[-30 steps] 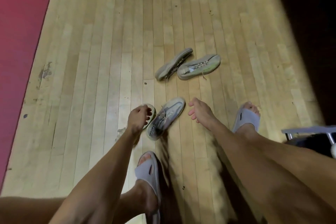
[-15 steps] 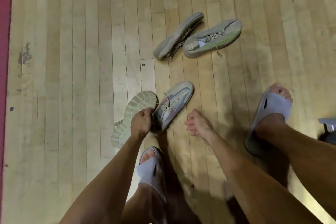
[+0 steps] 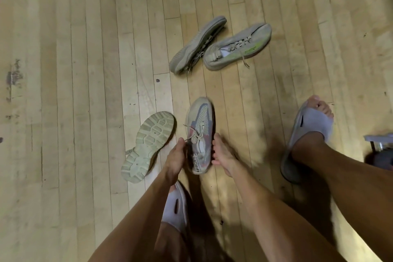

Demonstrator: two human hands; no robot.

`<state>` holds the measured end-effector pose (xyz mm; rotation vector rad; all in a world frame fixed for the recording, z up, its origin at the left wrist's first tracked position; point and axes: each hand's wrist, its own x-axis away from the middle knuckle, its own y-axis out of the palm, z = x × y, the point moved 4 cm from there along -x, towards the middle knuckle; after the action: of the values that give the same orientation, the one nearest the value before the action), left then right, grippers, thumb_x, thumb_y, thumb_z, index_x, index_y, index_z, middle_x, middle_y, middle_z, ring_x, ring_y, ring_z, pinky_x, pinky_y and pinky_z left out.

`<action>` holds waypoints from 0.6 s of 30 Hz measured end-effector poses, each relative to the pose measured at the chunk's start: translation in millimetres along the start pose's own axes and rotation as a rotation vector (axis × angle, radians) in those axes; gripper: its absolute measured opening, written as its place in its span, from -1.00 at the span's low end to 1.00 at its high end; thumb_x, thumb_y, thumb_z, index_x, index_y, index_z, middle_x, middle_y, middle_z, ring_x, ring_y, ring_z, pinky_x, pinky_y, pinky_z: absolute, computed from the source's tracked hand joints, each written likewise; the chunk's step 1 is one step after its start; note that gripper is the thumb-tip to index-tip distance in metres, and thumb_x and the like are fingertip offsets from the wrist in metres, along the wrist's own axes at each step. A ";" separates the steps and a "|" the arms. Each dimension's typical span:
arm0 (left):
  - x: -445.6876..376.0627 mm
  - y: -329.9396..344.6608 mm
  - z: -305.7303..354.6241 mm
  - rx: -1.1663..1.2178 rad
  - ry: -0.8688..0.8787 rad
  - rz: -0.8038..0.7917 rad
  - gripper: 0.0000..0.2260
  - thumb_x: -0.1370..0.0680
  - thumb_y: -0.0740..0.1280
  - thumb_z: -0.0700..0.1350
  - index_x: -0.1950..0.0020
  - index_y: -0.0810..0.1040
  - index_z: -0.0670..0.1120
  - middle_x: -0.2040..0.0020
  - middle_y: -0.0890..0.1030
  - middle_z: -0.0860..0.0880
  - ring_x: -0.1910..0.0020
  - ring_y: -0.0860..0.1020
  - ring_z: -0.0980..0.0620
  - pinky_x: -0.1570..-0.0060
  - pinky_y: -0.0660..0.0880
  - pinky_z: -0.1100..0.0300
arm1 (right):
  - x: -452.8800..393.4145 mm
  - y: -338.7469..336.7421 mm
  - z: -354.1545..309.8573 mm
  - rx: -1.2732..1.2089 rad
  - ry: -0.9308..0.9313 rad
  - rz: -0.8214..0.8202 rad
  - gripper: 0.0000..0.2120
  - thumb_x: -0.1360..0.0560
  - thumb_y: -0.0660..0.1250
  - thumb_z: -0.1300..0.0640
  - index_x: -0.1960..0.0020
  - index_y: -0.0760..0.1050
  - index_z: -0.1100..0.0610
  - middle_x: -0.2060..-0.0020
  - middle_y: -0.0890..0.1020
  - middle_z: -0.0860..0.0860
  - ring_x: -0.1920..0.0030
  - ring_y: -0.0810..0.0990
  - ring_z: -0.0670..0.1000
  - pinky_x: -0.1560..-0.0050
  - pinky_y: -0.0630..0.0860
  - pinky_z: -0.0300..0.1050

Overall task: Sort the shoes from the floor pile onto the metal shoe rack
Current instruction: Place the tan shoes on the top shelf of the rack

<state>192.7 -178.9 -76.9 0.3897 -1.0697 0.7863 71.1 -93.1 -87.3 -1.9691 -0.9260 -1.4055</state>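
Both arms are bare, no sleeves showing. Each foot wears an open-toed pale grey-lilac slide sandal (image 3: 309,134) with a narrow slot cut in the strap.

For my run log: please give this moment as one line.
left hand and right hand: both on grey-pink sneaker | overturned sneaker: floor | beige pair: floor

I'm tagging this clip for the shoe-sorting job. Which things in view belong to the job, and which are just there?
Part of the job:
- grey-and-pink sneaker, between left hand and right hand
- sole-up sneaker beside it
- tan sneaker on its side
- tan sneaker with green stripe
- metal frame at the right edge, possibly the rack

Just there:
- worn slides
- wooden floor
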 end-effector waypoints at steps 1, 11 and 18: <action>2.2 4.9 1.2 0.067 -0.019 -0.006 -0.53 -0.68 -0.08 0.17 -0.12 0.58 0.02 -0.03 0.64 0.06 -0.05 0.57 0.11 -0.24 0.40 0.08 | -1.5 -3.2 1.7 -0.013 -0.002 0.038 -0.28 -0.51 -0.08 -0.40 -0.42 0.40 0.03 -0.33 0.52 0.05 -0.26 0.54 0.11 -0.11 0.51 0.00; 43.6 91.1 79.9 0.189 0.052 -0.270 -0.55 -0.67 -0.08 0.18 0.03 0.52 0.01 -0.02 0.67 0.11 -0.05 0.59 0.04 -0.02 0.48 0.09 | 65.6 -86.3 -77.4 -0.026 -0.210 0.533 -0.49 -0.68 -0.09 -0.06 -0.41 0.34 0.24 -0.37 0.43 0.25 -0.34 0.42 0.23 -0.27 0.29 0.03; 105.8 146.1 144.1 0.065 0.250 -0.304 -0.52 -0.68 -0.07 0.15 0.23 0.52 0.06 0.20 0.65 0.25 0.04 0.55 0.13 -0.10 0.39 0.10 | 141.6 -165.0 -100.1 -0.107 -0.343 0.661 -0.35 -0.58 -0.15 -0.14 -0.47 0.29 0.24 -0.44 0.36 0.22 -0.41 0.33 0.24 -0.44 0.17 0.16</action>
<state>21.1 -131.7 70.2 0.4827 -0.7316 0.5813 -85.6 -36.4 84.5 -2.3408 -0.2682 -0.7683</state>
